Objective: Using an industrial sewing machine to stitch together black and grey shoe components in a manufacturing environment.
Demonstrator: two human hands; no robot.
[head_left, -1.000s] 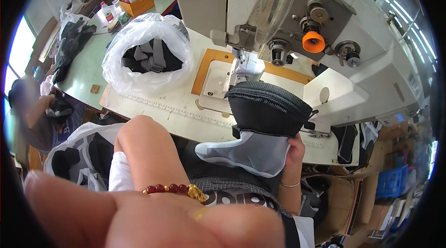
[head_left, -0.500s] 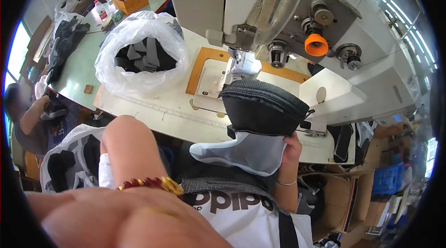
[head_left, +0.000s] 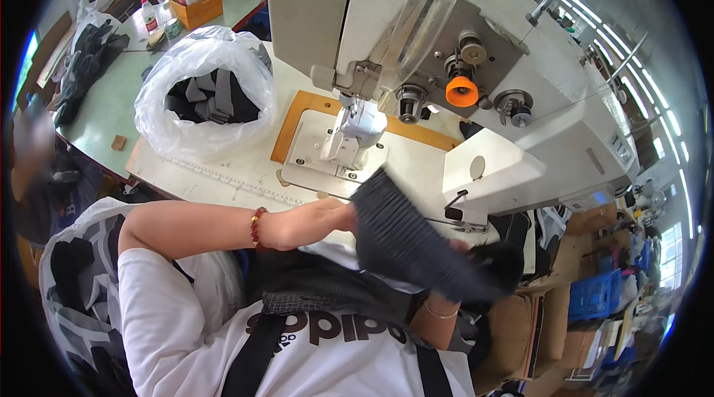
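Observation:
A black ribbed fabric boot upper (head_left: 405,237) is held in front of me, tilted down toward the right, its right end blurred by motion. My left hand (head_left: 323,220), with a red bead bracelet, reaches across and is closed on its left edge; the fingertips are hidden behind the cloth. Behind the right part of the upper is my right hand (head_left: 459,246), mostly covered, with only a bit of it showing at the upper edge. Pale grey cloth shows under my left hand. Just beyond stands the sewing machine (head_left: 297,25), its needle area (head_left: 357,133) apart from the upper.
A white plastic bag (head_left: 149,118) of grey and black pieces stands on the table at left. Another bag (head_left: 56,270) of pieces is beside my left elbow. Cardboard boxes (head_left: 554,322) and a blue basket (head_left: 595,294) are at right. A blurred person (head_left: 33,166) sits far left.
My left arm has swung from close before the camera out to the upper, and the hand has taken hold of it. The upper has turned, its ribbed side now toward me.

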